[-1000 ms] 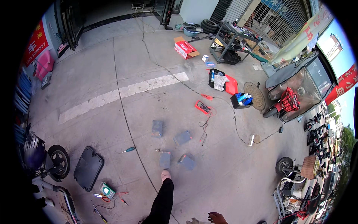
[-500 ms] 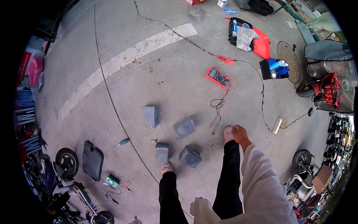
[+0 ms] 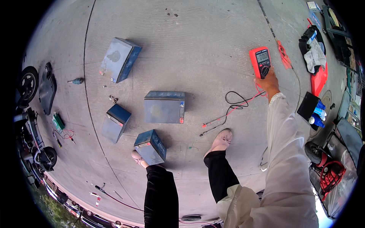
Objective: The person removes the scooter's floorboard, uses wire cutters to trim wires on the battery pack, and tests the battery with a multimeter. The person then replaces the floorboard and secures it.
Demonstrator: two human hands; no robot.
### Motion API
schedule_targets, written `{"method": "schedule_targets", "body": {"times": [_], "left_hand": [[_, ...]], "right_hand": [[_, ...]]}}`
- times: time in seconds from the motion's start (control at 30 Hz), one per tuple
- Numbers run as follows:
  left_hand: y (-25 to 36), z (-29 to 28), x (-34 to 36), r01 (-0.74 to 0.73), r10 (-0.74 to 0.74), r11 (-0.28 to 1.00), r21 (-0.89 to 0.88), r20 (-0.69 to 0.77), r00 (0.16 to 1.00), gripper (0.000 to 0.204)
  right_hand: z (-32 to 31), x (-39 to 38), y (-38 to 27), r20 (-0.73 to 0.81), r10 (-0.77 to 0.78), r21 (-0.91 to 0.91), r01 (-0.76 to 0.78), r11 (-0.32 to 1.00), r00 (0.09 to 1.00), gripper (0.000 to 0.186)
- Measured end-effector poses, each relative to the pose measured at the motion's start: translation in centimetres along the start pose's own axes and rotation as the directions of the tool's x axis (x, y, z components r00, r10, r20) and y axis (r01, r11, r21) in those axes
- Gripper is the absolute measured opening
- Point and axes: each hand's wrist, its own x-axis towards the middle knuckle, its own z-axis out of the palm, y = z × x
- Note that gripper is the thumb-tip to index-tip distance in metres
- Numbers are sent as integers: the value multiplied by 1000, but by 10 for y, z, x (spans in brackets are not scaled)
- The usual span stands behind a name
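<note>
My right hand (image 3: 269,81) reaches down to the red multimeter (image 3: 260,57) lying on the ground. Its fingers are bent together on the lower part of the meter, at the dial, and the screen above them is lit. A black and a red test lead (image 3: 243,102) trail from the meter toward my right foot, their probes (image 3: 205,125) lying on the concrete. Left of the probes stand several grey-blue batteries, among them a wide one (image 3: 161,110) and one against my left foot (image 3: 151,148). My left hand cannot be seen; only a pale sleeve (image 3: 237,205) shows near my lap.
A screwdriver (image 3: 77,81), small metal parts (image 3: 113,99) and a green device with clips (image 3: 58,122) lie to the left. At right are an open red-and-black case (image 3: 319,79), a black box of blue bottles (image 3: 308,105) and a red clip on a cable (image 3: 283,55).
My right hand has moved from beside my right foot forward to the multimeter and onto its dial. The whole view has shifted, bringing batteries and meter closer.
</note>
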Motion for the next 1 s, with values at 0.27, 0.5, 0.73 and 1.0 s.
{"method": "schedule_targets", "body": {"times": [0.27, 0.5, 0.73, 1.0], "left_hand": [[-129, 7, -69, 140, -131, 980, -138, 71, 989, 28], [18, 9, -100, -378, 528, 645, -664, 29, 849, 40], [78, -48, -237, -473, 827, -47, -880, -299, 476, 64], [-99, -196, -264, -48, 654, -414, -909, -334, 679, 34]], "right_hand": [[-9, -96, -64, 380, -76, 749, -258, 610, 922, 77], [-187, -393, -184, 506, -781, 794, -552, 256, 367, 77], [-371, -619, -294, 19, -1000, 795, 606, 7, -13, 94], [-446, -787, -335, 352, -916, 855, 464, 231, -192, 70]]}}
